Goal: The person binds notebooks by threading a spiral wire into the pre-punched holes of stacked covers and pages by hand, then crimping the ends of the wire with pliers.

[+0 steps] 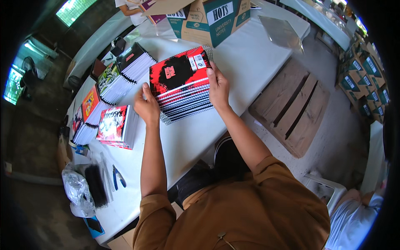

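A tall stack of spiral-bound notebooks point(179, 75) with a red and black top cover stands on the white table in front of me. My left hand point(147, 105) presses against its left side, thumb up along the edge. On the opposite side, my right hand point(218, 86) grips the stack, its thumb resting near the top cover's corner. Both hands hold the stack between them; the fingers beneath and behind are partly hidden. Close to my left hand sits a shorter pile of books point(112, 125) with red and white covers.
Notebook stacks with green point(109, 77), orange point(90, 104) and black covers point(132, 58) line the table's left. Blue-handled pliers point(118, 177), black spiral coils point(96, 183) and a plastic bag point(77, 189) lie nearer. A carton point(208, 25) stands at the far side; a wooden pallet point(291, 106) lies right.
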Demonstrator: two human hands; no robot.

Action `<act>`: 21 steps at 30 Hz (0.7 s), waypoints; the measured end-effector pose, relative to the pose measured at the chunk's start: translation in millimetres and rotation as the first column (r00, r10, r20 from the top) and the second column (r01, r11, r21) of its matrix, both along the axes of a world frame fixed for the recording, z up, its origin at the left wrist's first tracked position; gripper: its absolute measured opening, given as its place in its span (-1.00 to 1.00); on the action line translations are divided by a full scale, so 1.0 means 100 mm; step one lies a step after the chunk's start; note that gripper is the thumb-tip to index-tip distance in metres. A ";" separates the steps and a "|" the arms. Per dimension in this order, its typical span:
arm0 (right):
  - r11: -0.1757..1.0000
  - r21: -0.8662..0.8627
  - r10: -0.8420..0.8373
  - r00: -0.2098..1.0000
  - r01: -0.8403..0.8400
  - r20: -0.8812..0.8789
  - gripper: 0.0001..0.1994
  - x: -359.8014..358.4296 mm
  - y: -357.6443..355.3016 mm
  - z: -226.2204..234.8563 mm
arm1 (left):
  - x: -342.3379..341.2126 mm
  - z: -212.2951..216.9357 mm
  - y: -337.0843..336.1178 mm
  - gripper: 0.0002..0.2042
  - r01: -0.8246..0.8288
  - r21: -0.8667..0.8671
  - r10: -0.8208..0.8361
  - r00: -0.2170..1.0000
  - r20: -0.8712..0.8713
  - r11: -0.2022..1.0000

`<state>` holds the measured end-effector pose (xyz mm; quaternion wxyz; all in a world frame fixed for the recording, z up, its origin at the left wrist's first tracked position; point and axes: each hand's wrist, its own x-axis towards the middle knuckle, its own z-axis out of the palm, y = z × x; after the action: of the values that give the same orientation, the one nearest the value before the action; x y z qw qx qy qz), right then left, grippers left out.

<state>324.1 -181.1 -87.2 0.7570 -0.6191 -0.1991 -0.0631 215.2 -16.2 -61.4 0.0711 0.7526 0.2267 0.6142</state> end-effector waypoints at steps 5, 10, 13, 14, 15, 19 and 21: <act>0.951 0.249 -0.187 0.982 0.186 -0.019 -0.78 -0.03 0.14 -0.06 | 0.00 -0.19 -0.10 -0.60 0.057 -0.521 -0.008 0.995 0.096 0.852; 0.916 0.383 -0.125 0.992 0.119 -0.010 -0.67 -0.02 0.25 -0.16 | -0.15 -0.18 0.04 -0.61 0.143 -0.540 -0.062 0.984 0.165 0.830; 0.936 0.281 -0.267 0.949 0.213 0.169 -0.69 0.07 -0.01 -0.28 | -0.52 -0.08 0.31 -0.74 -0.106 -0.156 0.081 0.983 -0.163 0.982; 0.940 0.264 -0.284 0.926 0.216 0.250 -0.76 0.00 -0.16 -0.22 | -0.75 -0.05 0.45 -0.70 -0.202 -0.095 0.156 0.922 -0.355 0.975; 0.944 0.273 -0.256 0.935 0.187 0.246 -0.76 -0.09 -0.22 -0.12 | -1.01 -0.12 0.59 -0.62 -0.350 0.087 0.343 0.786 -0.514 0.933; 0.957 0.281 -0.190 0.880 0.068 0.436 -0.78 -0.68 -0.27 -0.06 | -1.87 -0.50 0.73 -0.62 -0.317 0.203 0.358 0.571 -0.739 0.926; 0.930 0.175 0.267 0.921 -0.323 0.284 -0.71 -0.96 -0.36 -0.24 | -1.86 -0.07 0.28 -0.68 -0.460 -0.011 0.167 0.346 -0.923 0.888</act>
<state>228.5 -216.6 -111.2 0.7892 -0.4815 -0.3782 -0.0484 29.4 11.5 -68.5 -0.0812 0.8855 0.4512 0.0748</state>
